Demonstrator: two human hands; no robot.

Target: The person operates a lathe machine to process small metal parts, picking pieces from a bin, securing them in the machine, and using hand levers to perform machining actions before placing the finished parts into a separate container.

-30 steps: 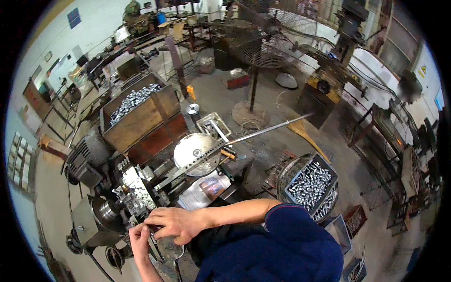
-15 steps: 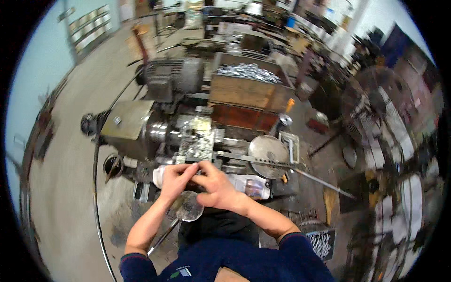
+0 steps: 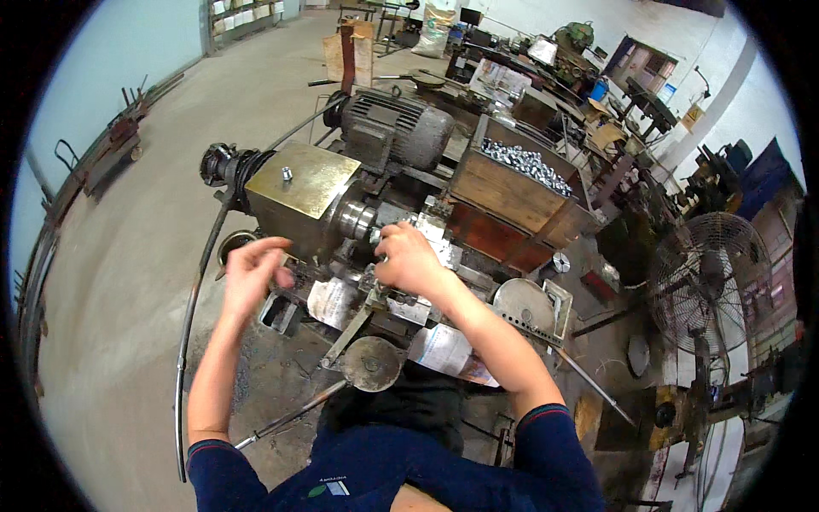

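Observation:
My right hand (image 3: pixel 409 258) reaches to the small lathe-like machine, its fingers bent together just right of the shiny round spindle nose (image 3: pixel 357 219). What they pinch is hidden; a bit of bright metal shows by the fingertips. My left hand (image 3: pixel 253 277) hovers in front of the machine's headstock, slightly blurred. Its fingers are loosely bent, thumb apart, and nothing shows in it. On the headstock's brass-coloured cover (image 3: pixel 300 189) stands a small metal piece (image 3: pixel 287 174). Below my hands is a flat bar lever (image 3: pixel 351 334) beside a round metal disc (image 3: pixel 372 364).
Behind the machine sit a motor (image 3: pixel 397 128) and a wooden box (image 3: pixel 503 192) heaped with small metal parts (image 3: pixel 527 165). A larger round plate (image 3: pixel 524 304) lies to the right, and a caged fan (image 3: pixel 710 273) stands beyond. A long rod (image 3: pixel 194 316) runs along the left.
My hands, together before, have parted: the left moved left, the right up to the spindle. The view has swung, so the machine sits farther right and tilted.

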